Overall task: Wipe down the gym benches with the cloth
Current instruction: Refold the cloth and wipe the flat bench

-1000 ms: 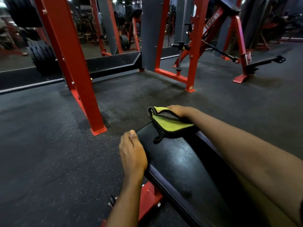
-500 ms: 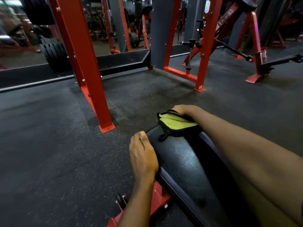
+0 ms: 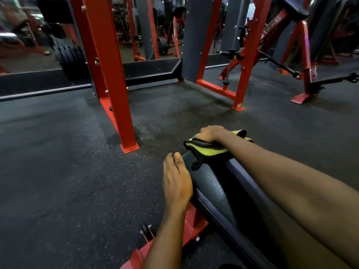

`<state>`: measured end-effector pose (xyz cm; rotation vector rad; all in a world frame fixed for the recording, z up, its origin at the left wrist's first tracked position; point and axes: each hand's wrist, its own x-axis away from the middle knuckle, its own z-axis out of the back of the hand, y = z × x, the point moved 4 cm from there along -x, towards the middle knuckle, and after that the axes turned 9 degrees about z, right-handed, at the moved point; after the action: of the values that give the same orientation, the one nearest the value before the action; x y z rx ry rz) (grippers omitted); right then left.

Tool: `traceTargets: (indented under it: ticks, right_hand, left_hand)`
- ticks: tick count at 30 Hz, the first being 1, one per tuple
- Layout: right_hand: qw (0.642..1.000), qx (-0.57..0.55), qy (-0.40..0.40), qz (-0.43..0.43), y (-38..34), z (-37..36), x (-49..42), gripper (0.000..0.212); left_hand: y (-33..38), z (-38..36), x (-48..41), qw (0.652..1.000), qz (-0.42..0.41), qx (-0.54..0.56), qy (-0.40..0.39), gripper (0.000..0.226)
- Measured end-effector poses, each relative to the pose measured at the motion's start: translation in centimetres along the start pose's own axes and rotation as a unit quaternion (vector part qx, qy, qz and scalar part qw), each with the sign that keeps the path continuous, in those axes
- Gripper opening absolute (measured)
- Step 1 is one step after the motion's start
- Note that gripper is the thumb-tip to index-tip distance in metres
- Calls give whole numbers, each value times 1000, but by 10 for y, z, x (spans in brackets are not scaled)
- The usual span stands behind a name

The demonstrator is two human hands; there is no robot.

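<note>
- At the far end of the desk [image 3: 217, 191], a black padded top running away from the person, the cloth [image 3: 211, 151] lies bunched across the end of the pad. Yellow-green face up, black binding round the edge, one dark corner tab trailing back onto the pad.
- Right grip [image 3: 208, 133]: palm down on top of the cloth, knuckles up, fingers curled over its far edge and closed on the fabric. The forearm reaches in from the lower right, above the length of the pad.
- Left grip [image 3: 176, 181]: rests along the left edge of the desk, nearer the person than the cloth and not touching it. Back of the hand up, fingers straight and together, pointing away, thumb lying alongside them. It has hold of nothing.
- Pad surface between the two grips shows a dull sheen with faint speckling.
- Under the desk on the left: red base [image 3: 194, 220], with a small black wheel [image 3: 145, 231] at its near end.
- Floor [image 3: 58, 171]: dark rubber matting, flecked with pale specks.
- Red upright [image 3: 108, 74] stands on the floor ahead and to the left of the desk. Its foot plate sits flat, near the pad's end but apart from it.
- Behind the upright: a stack of black weight plates [image 3: 68, 55], blurred.
- Further back on the right: red machine frame [image 3: 246, 55] with a black bar angled off it. Too dim to make out more.
</note>
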<state>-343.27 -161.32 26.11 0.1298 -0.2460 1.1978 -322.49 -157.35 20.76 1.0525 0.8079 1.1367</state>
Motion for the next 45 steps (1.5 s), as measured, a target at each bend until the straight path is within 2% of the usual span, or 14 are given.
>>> traceTargets:
  ticks: [4, 7, 10, 14, 16, 18, 21, 24, 27, 29, 33, 38, 42, 45]
  right_hand:
    - [995, 0, 21, 95, -21, -6, 22, 62]
    - [996, -25, 21, 77, -15, -3, 24, 60]
    - [998, 41, 6, 48, -44, -4, 21, 66]
    - [985, 42, 12, 165, -95, -20, 38, 62]
    - [985, 7, 17, 174, -87, -17, 39, 58]
    - [990, -1, 9, 142, -79, -13, 37, 56]
    - [993, 46, 1, 113, -94, -15, 38, 60]
    - [980, 93, 9, 178, -118, -23, 65, 57]
    - [949, 185, 34, 252, -128, -38, 97, 55]
    - [955, 179, 32, 235, -129, -44, 103, 57]
    - [989, 95, 3, 111, -138, -36, 93, 60]
    - [983, 125, 33, 133, -150, -57, 143, 52]
    - [965, 194, 107, 141, -140, -91, 210, 46]
    - [977, 150, 113, 105, -127, -86, 211, 61]
  left_hand:
    - [-13, 44, 0, 1000, 15, 18, 20, 58]
    - [-20, 68, 2, 999, 3, 38, 36, 67]
    - [-24, 84, 7, 998, 3, 43, 41, 72]
    - [-28, 98, 10, 997, 12, 45, 56, 72]
    - [-29, 102, 10, 997, 21, 45, 61, 64]
    - [-29, 106, 14, 997, 16, 49, 56, 58]
    - [-25, 114, 19, 997, 17, 44, 55, 50]
    - [-19, 120, 20, 996, 22, 48, 67, 49]
    - [-12, 123, 20, 996, 13, 44, 76, 54]
    - [-9, 125, 23, 996, 10, 41, 76, 48]
    - [-8, 132, 37, 997, 6, 27, 78, 42]
    - [-5, 138, 55, 996, 0, 34, 87, 50]
    - [-9, 128, 68, 997, 4, 30, 74, 50]
    - [-14, 118, 76, 998, -6, 27, 62, 56]
